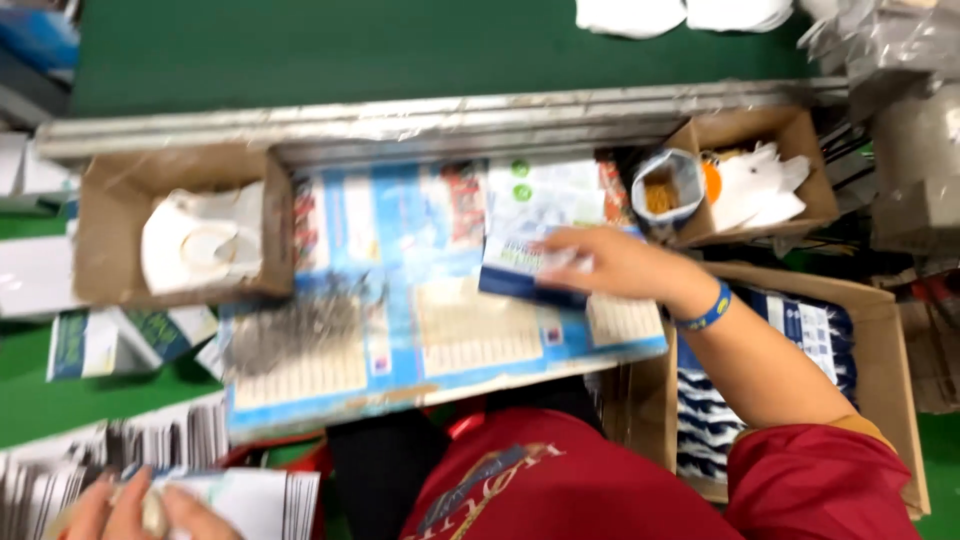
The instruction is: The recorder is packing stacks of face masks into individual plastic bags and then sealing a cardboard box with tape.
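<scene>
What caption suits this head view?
Right hand rests on a flat blue-and-white carton atop a printed blue cardboard sheet.

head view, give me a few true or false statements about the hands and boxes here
1. The right hand rests on a small blue and white packet. True.
2. The right wrist is bare. False: it wears a blue wristband.
3. The left hand is at the bottom left, on striped printed sheets. True.
4. The cardboard box on the left holds blue packets. False: it holds white masks.
</scene>
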